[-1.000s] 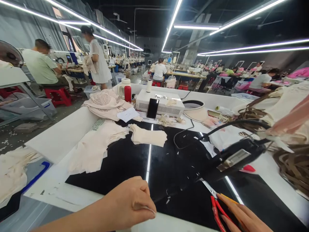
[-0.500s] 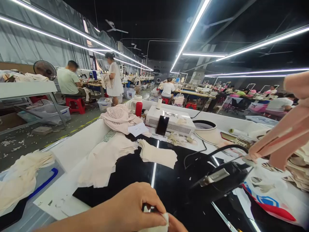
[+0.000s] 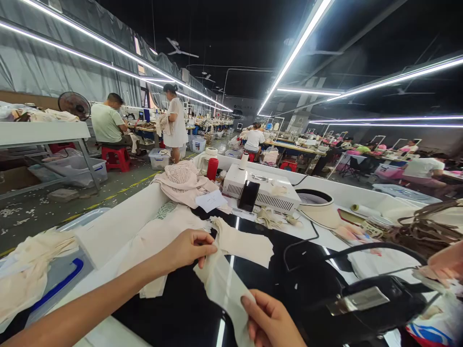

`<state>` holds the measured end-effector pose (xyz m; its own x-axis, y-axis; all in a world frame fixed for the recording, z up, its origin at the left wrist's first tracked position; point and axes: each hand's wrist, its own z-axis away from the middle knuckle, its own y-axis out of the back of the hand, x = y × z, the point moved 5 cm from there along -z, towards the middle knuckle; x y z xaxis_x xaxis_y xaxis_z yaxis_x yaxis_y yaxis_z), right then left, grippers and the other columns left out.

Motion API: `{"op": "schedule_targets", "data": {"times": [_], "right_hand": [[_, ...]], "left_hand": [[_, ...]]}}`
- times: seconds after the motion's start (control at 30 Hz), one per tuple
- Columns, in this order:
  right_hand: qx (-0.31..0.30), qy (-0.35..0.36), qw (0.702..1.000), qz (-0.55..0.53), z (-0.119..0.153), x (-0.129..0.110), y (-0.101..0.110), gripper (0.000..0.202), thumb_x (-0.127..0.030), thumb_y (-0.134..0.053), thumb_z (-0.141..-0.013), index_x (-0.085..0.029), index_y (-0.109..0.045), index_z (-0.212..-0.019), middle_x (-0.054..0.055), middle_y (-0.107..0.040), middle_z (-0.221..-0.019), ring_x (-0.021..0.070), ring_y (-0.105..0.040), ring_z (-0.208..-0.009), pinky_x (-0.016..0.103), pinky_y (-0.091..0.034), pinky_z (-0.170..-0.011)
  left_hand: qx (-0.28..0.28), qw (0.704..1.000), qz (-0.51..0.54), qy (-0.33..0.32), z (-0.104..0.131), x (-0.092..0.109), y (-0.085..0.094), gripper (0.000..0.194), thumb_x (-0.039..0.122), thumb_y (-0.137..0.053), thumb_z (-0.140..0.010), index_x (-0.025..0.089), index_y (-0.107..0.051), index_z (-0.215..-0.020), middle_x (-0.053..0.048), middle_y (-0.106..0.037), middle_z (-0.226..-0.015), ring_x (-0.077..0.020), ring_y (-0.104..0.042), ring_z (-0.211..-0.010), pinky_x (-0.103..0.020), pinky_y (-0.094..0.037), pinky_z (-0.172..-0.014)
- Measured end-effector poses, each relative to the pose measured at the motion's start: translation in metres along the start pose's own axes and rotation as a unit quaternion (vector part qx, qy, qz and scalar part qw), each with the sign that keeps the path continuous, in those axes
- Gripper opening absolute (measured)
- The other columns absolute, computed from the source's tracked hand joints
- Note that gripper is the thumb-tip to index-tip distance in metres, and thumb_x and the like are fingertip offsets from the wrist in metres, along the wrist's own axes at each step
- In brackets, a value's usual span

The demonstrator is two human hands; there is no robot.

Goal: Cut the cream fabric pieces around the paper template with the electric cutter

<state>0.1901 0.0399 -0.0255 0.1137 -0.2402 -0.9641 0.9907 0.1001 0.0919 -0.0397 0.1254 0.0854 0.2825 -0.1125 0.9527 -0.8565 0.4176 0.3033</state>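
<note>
A thin, sheer cream fabric piece point(image 3: 226, 284) stretches between my hands above the glossy black tabletop point(image 3: 181, 308). My left hand point(image 3: 193, 248) pinches its upper end between thumb and fingers. My right hand point(image 3: 265, 318) grips the lower end near the bottom of the view. Just behind my left hand lies a stack of cream fabric pieces point(image 3: 249, 243). Left of it, a larger pile of pale fabric pieces point(image 3: 155, 246) is partly hidden by my left forearm.
A black device with a metal plate point(image 3: 358, 301) and cable stands at right. At the back are a white vented box point(image 3: 260, 190), a phone point(image 3: 249, 195), a red bottle point(image 3: 212, 169) and a lampshade-like ring point(image 3: 318, 207). A blue-handled bin point(image 3: 58, 284) sits left. Co-workers sit and stand beyond.
My hands were together at the bottom edge; now they are apart, with the fabric spread between them. My left hand has moved up and forward to the fabric stack. The view has shifted slightly.
</note>
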Motion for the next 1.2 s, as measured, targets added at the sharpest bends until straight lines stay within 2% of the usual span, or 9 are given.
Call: {"op": "schedule_targets", "data": {"times": [0.1, 0.2, 0.3, 0.53, 0.67, 0.8, 0.93, 1.03, 1.2], "right_hand": [[0.116, 0.082, 0.99, 0.02, -0.029, -0.033, 0.032, 0.071, -0.078, -0.069, -0.083, -0.018, -0.078, -0.12, 0.01, -0.082, -0.093, 0.0233, -0.078, -0.081, 0.034, -0.064, -0.077], [0.223, 0.183, 0.954, 0.08, -0.055, -0.059, 0.06, 0.064, -0.073, -0.061, -0.091, -0.022, -0.076, -0.126, 0.012, -0.076, -0.129, 0.0307, -0.072, -0.119, 0.046, -0.055, -0.108], [0.256, 0.254, 0.919, 0.159, -0.078, -0.061, 0.075, 0.055, -0.067, -0.054, -0.099, -0.022, -0.077, -0.122, 0.013, -0.072, -0.136, 0.0317, -0.064, -0.132, 0.052, -0.045, -0.12], [0.172, 0.284, 0.871, 0.361, -0.104, -0.021, 0.072, 0.024, -0.038, -0.068, -0.103, -0.019, -0.073, -0.116, 0.009, -0.073, -0.129, 0.0256, -0.07, -0.119, 0.052, -0.056, -0.108], [0.197, 0.27, 0.821, 0.463, -0.097, -0.024, 0.069, 0.021, -0.021, -0.068, -0.101, -0.02, -0.073, -0.122, 0.009, -0.072, -0.131, 0.0272, -0.068, -0.123, 0.052, -0.055, -0.108], [0.236, 0.259, 0.762, 0.545, -0.084, -0.036, 0.062, 0.055, 0.003, -0.049, -0.092, -0.024, -0.074, -0.132, 0.013, -0.074, -0.133, 0.0326, -0.066, -0.12, 0.046, -0.055, -0.094], [0.229, 0.288, 0.72, 0.589, -0.076, -0.037, 0.05, 0.062, 0.005, -0.045, -0.088, -0.028, -0.075, -0.131, 0.009, -0.078, -0.122, 0.0305, -0.069, -0.107, 0.041, -0.054, -0.083], [0.226, 0.317, 0.7, 0.598, -0.076, -0.031, 0.046, 0.062, 0.007, -0.042, -0.085, -0.024, -0.077, -0.126, 0.01, -0.079, -0.118, 0.0293, -0.072, -0.098, 0.041, -0.056, -0.08], [0.224, 0.362, 0.687, 0.589, -0.069, -0.02, 0.037, 0.061, 0.002, -0.041, -0.087, -0.021, -0.071, -0.135, 0.013, -0.077, -0.126, 0.0308, -0.074, -0.109, 0.043, -0.06, -0.087]], "left_hand": [[0.048, 0.997, -0.018, -0.056, -0.032, 0.009, 0.009, 0.035, 0.052, -0.066, -0.09, 0.018, -0.073, -0.096, -0.003, -0.074, -0.077, -0.0151, -0.064, -0.063, -0.023, -0.048, -0.056], [0.083, 0.988, -0.055, -0.117, -0.055, 0.011, 0.011, 0.029, 0.046, -0.063, -0.093, 0.02, -0.074, -0.099, -0.005, -0.078, -0.103, -0.0207, -0.072, -0.093, -0.028, -0.056, -0.081], [0.076, 0.978, -0.118, -0.155, -0.066, -0.005, 0.002, 0.021, 0.038, -0.063, -0.095, 0.022, -0.076, -0.096, -0.003, -0.078, -0.105, -0.0219, -0.071, -0.1, -0.031, -0.054, -0.091], [-0.011, 0.948, -0.26, -0.185, -0.062, -0.059, -0.023, 0.014, 0.026, -0.066, -0.099, 0.024, -0.079, -0.104, -0.002, -0.08, -0.119, -0.0237, -0.073, -0.109, -0.033, -0.054, -0.098], [-0.007, 0.926, -0.316, -0.207, -0.058, -0.052, -0.026, 0.021, 0.031, -0.06, -0.107, 0.022, -0.078, -0.113, -0.006, -0.078, -0.124, -0.0269, -0.069, -0.12, -0.039, -0.052, -0.107], [0.014, 0.907, -0.356, -0.223, -0.062, -0.036, -0.037, 0.03, 0.03, -0.05, -0.113, 0.017, -0.075, -0.122, -0.012, -0.071, -0.136, -0.028, -0.062, -0.132, -0.044, -0.044, -0.119], [0.019, 0.896, -0.397, -0.198, -0.072, -0.044, -0.058, 0.03, 0.026, -0.06, -0.108, 0.017, -0.07, -0.135, -0.016, -0.056, -0.157, -0.0343, -0.047, -0.151, -0.055, -0.03, -0.13], [0.019, 0.894, -0.418, -0.157, -0.077, -0.056, -0.068, 0.033, 0.023, -0.061, -0.107, 0.018, -0.068, -0.139, -0.019, -0.053, -0.16, -0.0374, -0.049, -0.15, -0.059, -0.038, -0.124], [0.031, 0.898, -0.413, -0.146, -0.067, -0.048, -0.049, 0.04, 0.035, -0.064, -0.108, 0.025, -0.063, -0.147, -0.009, -0.056, -0.159, -0.0284, -0.053, -0.146, -0.043, -0.043, -0.123]]}}
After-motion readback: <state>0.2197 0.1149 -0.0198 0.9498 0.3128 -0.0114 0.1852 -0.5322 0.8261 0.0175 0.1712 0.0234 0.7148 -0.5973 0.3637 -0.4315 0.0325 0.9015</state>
